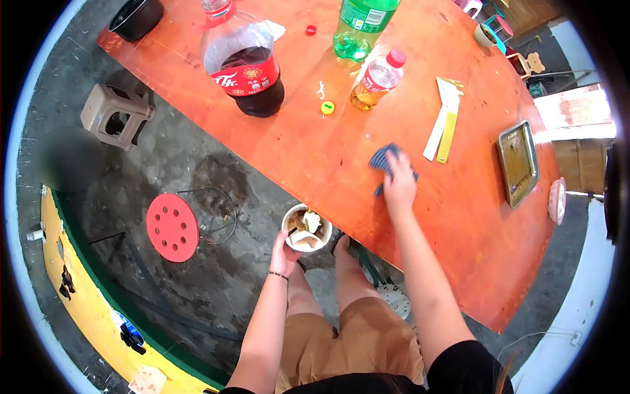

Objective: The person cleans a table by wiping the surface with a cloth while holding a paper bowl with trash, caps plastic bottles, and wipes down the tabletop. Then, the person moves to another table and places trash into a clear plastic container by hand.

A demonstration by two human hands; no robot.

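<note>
My left hand (283, 255) holds a white paper bowl (307, 244) just off the table's near edge, with scraps and crumpled white tissue inside. On the orange-red table (315, 151), my right hand (399, 185) presses on a dark blue striped cloth (382, 159), its fingers over the cloth. Beyond the cloth stands a small bottle with a red cap (375, 85). A yellow cap (327, 107) and small white scraps lie left of that bottle.
A large cola bottle (246, 75) and a green bottle (359, 29) stand farther back. White and yellow strips (447, 125) and a metal tray (520, 164) lie right. A black bowl (136, 20) sits top left. A red stool (172, 227) and a beige stool (117, 115) stand on the floor.
</note>
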